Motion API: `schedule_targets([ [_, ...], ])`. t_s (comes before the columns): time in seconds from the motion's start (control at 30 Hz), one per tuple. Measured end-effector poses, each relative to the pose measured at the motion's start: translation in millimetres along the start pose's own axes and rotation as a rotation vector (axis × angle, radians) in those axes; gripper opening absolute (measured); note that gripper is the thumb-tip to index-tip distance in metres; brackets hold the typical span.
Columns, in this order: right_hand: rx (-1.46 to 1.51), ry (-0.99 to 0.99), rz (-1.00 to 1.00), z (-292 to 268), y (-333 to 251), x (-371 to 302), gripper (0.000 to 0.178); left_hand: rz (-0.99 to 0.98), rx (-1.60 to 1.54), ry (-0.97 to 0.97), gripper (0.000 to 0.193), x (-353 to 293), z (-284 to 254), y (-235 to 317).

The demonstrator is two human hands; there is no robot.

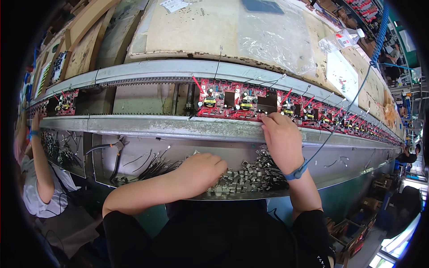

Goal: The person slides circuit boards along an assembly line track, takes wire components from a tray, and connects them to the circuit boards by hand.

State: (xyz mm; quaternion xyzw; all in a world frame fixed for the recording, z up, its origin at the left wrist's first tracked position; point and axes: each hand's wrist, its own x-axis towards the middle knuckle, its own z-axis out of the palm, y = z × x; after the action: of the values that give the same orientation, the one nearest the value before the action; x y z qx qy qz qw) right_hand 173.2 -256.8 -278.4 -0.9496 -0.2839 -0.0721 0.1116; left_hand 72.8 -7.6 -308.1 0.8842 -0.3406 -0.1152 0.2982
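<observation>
My right hand has its fingers pinched together at the near edge of a red circuit board. Whatever sits between those fingertips is too small to make out. The board carries black and silver components, yellow-labelled parts and thin upright leads, and it rides in the metal rail. My left hand is closed, fingers curled down at the edge of a heap of small silver metal parts with dark leads in the long tray. Its fingertips are hidden, so what they hold does not show. A blue wrist strap circles my right wrist.
Pliers lie left in the metal tray. More red boards line the rail rightward. A thin blue cord hangs at right. A plastic bottle lies on the far worktop. A co-worker's arm reaches in at left.
</observation>
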Motion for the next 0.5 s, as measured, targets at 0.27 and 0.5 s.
schedule_targets([
  [0.27, 0.382, 0.021, -0.034, -15.1, -18.5, -4.9, 0.019, -0.301, -0.835, -0.049, 0.028, 7.4, -13.0, -4.8],
  [0.5, 0.787, -0.245, -0.202, -12.6, -49.3, -14.7, 0.027, -0.410, -1.373, 0.143, 0.021, 9.7, -5.2, -11.5],
])
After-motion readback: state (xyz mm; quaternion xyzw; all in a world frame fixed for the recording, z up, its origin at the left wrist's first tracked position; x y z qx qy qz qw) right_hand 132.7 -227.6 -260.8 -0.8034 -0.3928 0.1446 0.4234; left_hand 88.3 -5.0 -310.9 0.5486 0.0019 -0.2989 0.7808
